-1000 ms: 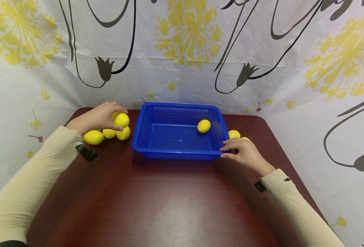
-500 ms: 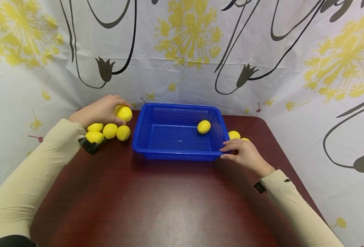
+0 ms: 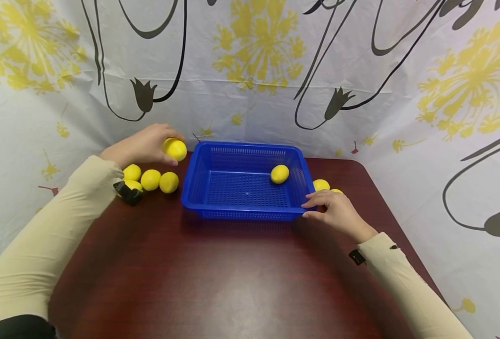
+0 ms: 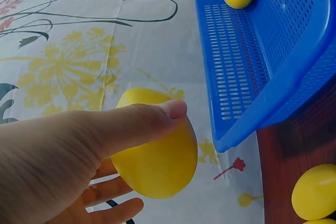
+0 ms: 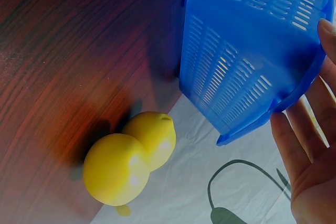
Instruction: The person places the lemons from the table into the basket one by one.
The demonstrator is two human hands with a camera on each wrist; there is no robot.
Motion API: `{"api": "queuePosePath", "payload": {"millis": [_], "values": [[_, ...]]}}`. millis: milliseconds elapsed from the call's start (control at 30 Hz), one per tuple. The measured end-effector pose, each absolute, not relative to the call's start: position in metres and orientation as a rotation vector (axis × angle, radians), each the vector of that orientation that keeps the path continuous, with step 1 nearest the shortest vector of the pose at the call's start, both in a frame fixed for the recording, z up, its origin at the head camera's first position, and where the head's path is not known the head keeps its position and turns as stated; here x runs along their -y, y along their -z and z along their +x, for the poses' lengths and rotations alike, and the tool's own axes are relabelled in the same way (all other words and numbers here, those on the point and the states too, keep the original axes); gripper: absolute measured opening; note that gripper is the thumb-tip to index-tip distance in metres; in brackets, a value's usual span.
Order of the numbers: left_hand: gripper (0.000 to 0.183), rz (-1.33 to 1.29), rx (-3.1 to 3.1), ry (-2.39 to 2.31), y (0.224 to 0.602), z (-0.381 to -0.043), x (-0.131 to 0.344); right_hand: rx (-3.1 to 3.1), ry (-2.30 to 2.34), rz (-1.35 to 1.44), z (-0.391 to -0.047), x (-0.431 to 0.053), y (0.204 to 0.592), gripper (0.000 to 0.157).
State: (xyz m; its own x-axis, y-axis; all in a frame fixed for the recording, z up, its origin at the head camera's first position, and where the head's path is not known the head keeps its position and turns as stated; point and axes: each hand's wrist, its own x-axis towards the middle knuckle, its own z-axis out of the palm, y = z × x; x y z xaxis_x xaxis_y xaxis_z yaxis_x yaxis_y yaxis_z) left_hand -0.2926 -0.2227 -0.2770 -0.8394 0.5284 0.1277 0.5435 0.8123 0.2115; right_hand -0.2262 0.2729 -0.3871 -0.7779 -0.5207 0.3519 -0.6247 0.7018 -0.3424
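My left hand (image 3: 141, 145) holds a yellow lemon (image 3: 175, 149) in the air, just left of the blue plastic basket (image 3: 245, 209). In the left wrist view the thumb lies across the lemon (image 4: 157, 156), with the fingers beneath it. The right hand (image 3: 336, 212) grips the basket's near right corner, thumb and fingertips on the rim (image 5: 299, 93). Inside the basket, towards its right side, rests one lemon (image 3: 280, 174). Several lemons (image 3: 151, 180) lie on the table below the left hand, partly hidden by the wrist.
Two lemons (image 5: 116, 169) sit together on the table just outside the basket's right wall, partly hidden by the right hand in the head view. The dark red wooden table (image 3: 233, 273) runs back to a white floral-patterned cloth (image 3: 250, 108) hanging behind and at both sides.
My left hand has lifted the lemon up and slightly to the right, away from the other lemons towards the basket. The right hand and the basket have stayed put.
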Motion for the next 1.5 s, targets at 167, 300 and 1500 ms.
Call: {"api": "queuePosePath", "payload": {"millis": [167,300,1500], "values": [[0.059,-0.880,2.936,0.364,0.277,-0.296,0.216,2.682,-0.666,0.913,-0.227,-0.273,0.388,0.021],[0.059,-0.881,2.942,0.373,0.277,-0.298,0.211,2.673,-0.671,0.918,-0.227,-0.273,0.388,0.022],[0.065,-0.951,2.938,0.454,0.286,-0.338,0.165,2.650,-0.667,0.911,-0.227,-0.273,0.390,0.022]]}}
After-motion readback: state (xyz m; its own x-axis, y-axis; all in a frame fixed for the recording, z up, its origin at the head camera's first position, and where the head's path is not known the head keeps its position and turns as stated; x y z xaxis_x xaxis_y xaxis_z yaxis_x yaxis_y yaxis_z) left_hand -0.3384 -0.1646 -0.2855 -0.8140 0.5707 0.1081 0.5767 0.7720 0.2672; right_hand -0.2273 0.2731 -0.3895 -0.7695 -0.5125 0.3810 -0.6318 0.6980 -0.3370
